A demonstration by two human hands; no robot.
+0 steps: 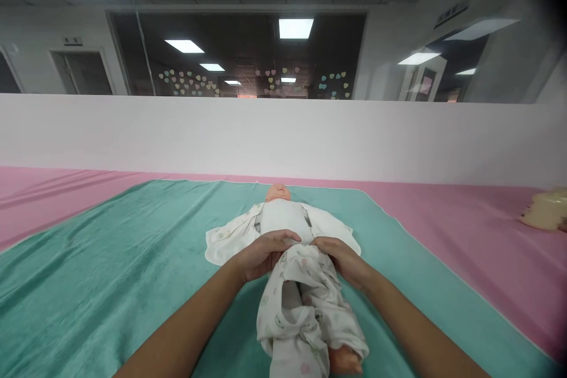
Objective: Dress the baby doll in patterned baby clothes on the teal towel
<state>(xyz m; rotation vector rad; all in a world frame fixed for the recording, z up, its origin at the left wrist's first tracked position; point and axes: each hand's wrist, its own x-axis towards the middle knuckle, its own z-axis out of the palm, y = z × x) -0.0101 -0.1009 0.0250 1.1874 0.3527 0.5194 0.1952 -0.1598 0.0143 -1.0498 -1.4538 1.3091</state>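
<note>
A baby doll (279, 192) lies on its back on a teal towel (133, 271), head away from me. Its white jacket (230, 236) is spread open on both sides over a white undershirt (283, 217). Patterned white trousers (305, 283) cover the legs, with one foot (344, 360) sticking out at the lower right. My left hand (266, 251) is closed at the left side of the trousers' waistband, its fingertips over the doll's belly. At the right side of the waistband, my right hand (343, 257) grips the cloth. Both thumbs are largely hidden.
Under the towel is a pink sheet (465, 236). A low white wall (266, 136) stands behind it, with windows above. At the far right edge lies a cream-coloured rounded object (544, 210), partly cut off.
</note>
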